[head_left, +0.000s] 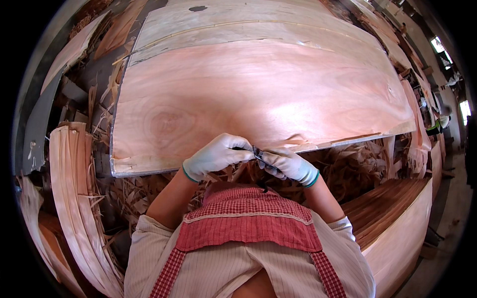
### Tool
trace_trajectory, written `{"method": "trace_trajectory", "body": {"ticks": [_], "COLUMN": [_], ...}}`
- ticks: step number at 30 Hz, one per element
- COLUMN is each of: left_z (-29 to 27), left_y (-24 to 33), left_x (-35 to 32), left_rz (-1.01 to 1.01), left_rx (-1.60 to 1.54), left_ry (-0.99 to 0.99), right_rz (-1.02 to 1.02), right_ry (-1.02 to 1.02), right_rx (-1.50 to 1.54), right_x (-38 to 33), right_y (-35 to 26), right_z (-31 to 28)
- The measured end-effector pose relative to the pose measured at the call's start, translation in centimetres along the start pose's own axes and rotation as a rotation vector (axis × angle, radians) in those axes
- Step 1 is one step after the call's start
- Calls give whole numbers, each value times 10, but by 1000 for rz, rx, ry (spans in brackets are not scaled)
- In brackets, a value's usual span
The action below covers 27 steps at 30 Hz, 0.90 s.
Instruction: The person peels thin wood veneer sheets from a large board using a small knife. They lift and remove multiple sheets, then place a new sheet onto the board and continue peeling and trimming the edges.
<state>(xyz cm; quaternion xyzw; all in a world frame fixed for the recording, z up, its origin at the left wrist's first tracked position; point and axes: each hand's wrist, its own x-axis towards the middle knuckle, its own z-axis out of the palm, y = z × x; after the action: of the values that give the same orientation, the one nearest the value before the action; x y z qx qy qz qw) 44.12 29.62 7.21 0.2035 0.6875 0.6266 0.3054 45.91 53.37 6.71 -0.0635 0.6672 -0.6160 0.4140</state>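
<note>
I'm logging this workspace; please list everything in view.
Dark tool: one, black, between both hands, kind unclear.
Large wood sheet: one, pinkish, ahead of the hands.
Farther sheet: one, greyish, beyond the pinkish one.
Thin strip: one, tan, across the farther sheet.
Left veneer stack: one, pale pinkish, left side.
Right veneer stack: one, brown, lower right.
Other sheets: several, pinkish, upper left.
Wood scraps: many, tan, below the large sheet's near edge.
Bright windows: at least two, white, far right.
Apron: one, red checked, torso.
Shirt: one, pale striped, under apron.
Left hand: one, white green-cuffed glove, holding the tool.
Right hand: one, same glove, holding the tool.
</note>
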Motion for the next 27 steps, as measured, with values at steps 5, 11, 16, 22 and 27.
{"method": "trace_trajectory", "body": {"ticks": [5, 11, 16, 22, 27], "left_z": [2, 12, 12, 13, 20], "left_y": [2, 6, -3, -13, 4], "left_x": [-3, -4, 8, 8, 29], "left_rz": [-118, -130, 35, 124, 198], "left_rx": [-158, -263, 29, -30, -432], "left_ry": [-62, -98, 79, 341, 509], "right_rz": [21, -38, -474, 214, -521], "right_ry": [-136, -220, -48, 858, 429], "right_rx": [195, 486, -1123, -975, 264], "right_x": [-7, -4, -30, -52, -12], "right_y": [0, 34, 162, 147, 71], "right_z": [1, 5, -114, -79, 5]}}
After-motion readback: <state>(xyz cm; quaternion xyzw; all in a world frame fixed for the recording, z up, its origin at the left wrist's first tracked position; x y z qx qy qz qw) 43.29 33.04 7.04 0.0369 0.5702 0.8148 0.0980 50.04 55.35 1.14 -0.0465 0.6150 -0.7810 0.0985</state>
